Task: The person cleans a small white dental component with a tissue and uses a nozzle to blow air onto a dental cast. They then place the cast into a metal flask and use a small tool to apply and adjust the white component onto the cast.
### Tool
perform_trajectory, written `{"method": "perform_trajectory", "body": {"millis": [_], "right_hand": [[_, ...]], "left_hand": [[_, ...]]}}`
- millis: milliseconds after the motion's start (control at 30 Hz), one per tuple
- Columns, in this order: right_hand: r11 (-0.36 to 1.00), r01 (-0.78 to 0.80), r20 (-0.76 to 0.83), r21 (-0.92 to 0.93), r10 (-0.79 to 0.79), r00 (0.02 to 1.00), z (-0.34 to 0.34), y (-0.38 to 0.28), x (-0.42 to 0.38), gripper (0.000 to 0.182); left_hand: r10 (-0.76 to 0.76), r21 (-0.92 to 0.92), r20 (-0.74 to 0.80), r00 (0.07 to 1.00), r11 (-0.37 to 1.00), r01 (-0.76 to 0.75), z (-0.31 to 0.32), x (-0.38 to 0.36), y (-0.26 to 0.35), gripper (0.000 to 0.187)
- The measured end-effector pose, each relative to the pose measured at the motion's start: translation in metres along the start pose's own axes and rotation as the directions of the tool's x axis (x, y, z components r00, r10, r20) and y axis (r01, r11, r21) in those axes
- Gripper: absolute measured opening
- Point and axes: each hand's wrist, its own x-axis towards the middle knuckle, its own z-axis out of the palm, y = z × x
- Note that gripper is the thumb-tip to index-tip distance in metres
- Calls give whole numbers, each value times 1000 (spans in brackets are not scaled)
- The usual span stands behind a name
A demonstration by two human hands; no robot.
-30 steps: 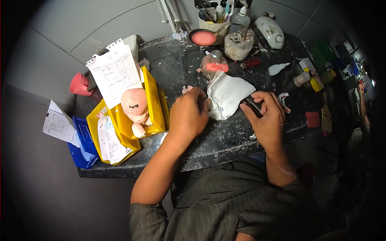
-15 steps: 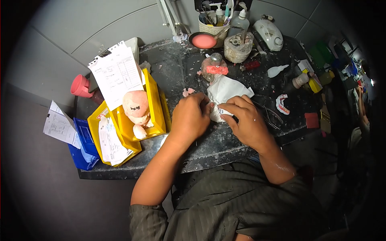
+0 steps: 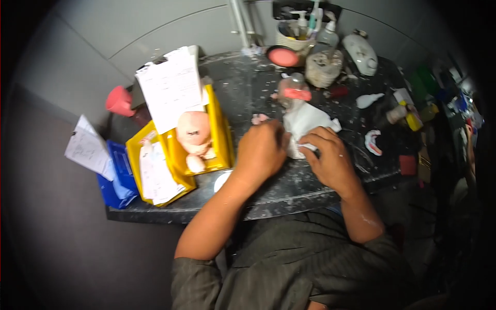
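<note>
A crumpled white sheet (image 3: 310, 120), paper or cloth, lies on the dark worktop between my hands. My left hand (image 3: 262, 152) is closed at its left edge, with curled fingers mostly hidden behind the knuckles; what they hold cannot be made out. Across from it, my right hand (image 3: 330, 159) pinches a whitish bit at the sheet's near end, apparently part of it. Just beyond the sheet is a clear glass-like vessel with a metal top (image 3: 295, 81) and a pink waxy lump (image 3: 297, 94). Pink scraps (image 3: 260, 119) lie beyond my left hand.
Left stand yellow bins (image 3: 223, 139) with papers and pinkish casts (image 3: 194, 129), plus a blue bin (image 3: 118, 178). At the back are a pink-filled pan (image 3: 283, 57), a crusted bowl (image 3: 323, 72) and a white device (image 3: 360, 54). To the right lies a denture-like piece (image 3: 373, 143).
The whole view has shifted, so the bench appears further right, and it is blurrier. Both hands stay at the white sheet, with little visible change in their grip.
</note>
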Motion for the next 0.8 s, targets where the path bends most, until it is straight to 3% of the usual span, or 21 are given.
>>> {"method": "perform_trajectory", "body": {"millis": [633,800], "right_hand": [[998,-66,-30,20,66,997,8,-5,2,13],[997,-83,-30,-1,82,996,9,0,0,14]], "left_hand": [[-5,-36,-142,990,999,-1,-2,0,5,14],[52,-45,-202,978,997,-62,-2,2,3,12]]}}
